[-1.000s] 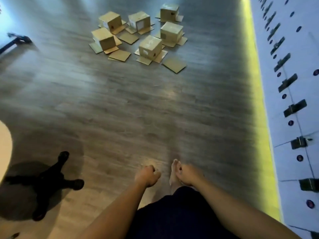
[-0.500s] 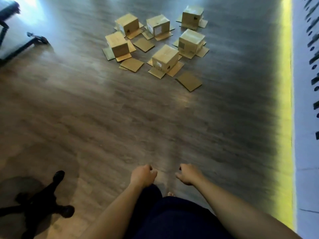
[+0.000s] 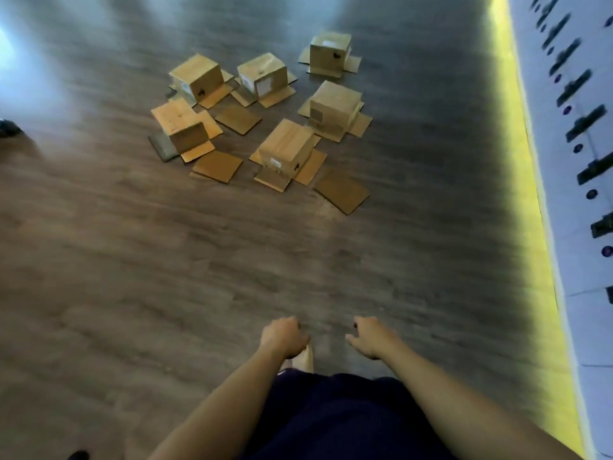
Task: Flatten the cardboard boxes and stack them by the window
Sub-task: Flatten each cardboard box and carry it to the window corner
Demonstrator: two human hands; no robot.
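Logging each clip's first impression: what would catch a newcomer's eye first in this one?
A cluster of six cardboard boxes standing upside down on their splayed flaps, mid-floor ahead, with loose cardboard sheets lying flat among them. Next, the glowing yellow strip along the white wall on the right. Below, the left hand and right hand hang empty.

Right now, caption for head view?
Empty hands approach six unflattened cardboard boxes clustered on the wood floor.
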